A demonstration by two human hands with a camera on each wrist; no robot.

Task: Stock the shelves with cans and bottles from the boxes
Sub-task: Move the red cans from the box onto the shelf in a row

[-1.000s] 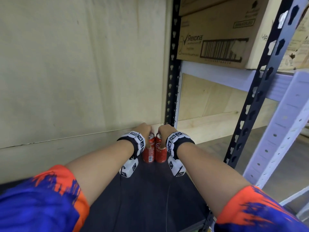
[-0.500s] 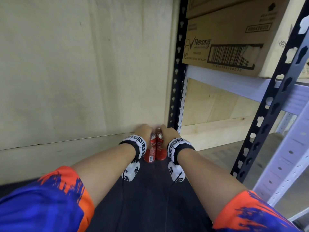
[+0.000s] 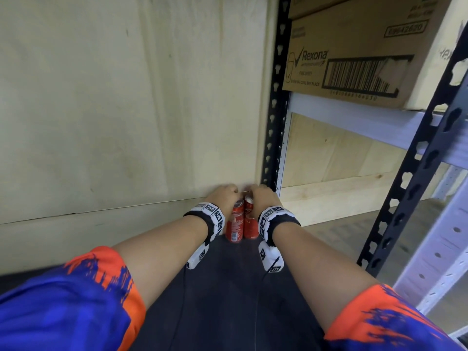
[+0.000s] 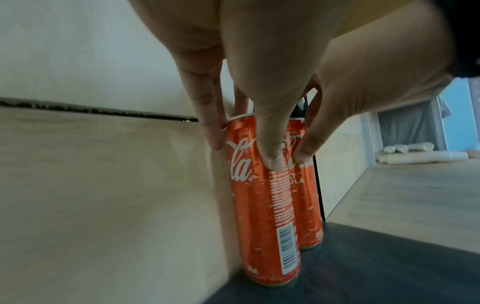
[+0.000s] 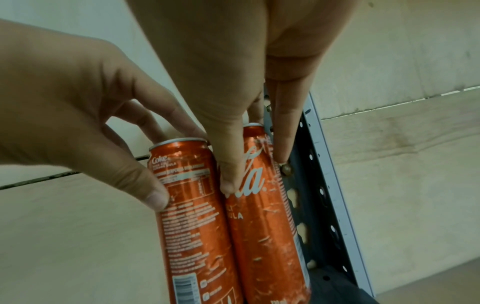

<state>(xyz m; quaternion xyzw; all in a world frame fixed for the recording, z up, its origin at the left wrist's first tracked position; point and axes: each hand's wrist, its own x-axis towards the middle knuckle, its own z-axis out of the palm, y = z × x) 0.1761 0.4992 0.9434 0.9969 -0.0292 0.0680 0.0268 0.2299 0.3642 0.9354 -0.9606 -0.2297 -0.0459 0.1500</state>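
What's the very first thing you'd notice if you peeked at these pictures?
Two tall red Coca-Cola cans: the left can and the right can stand side by side at the back of the dark shelf. The left hand and right hand each grip one from above. Up on the right sits a Rexona cardboard box.

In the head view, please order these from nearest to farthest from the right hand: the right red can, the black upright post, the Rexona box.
1. The right red can: the right hand holds it by the top, at the back of the dark shelf.
2. The black upright post: just behind and right of the hand.
3. The Rexona box: high up on the next shelf, to the right.
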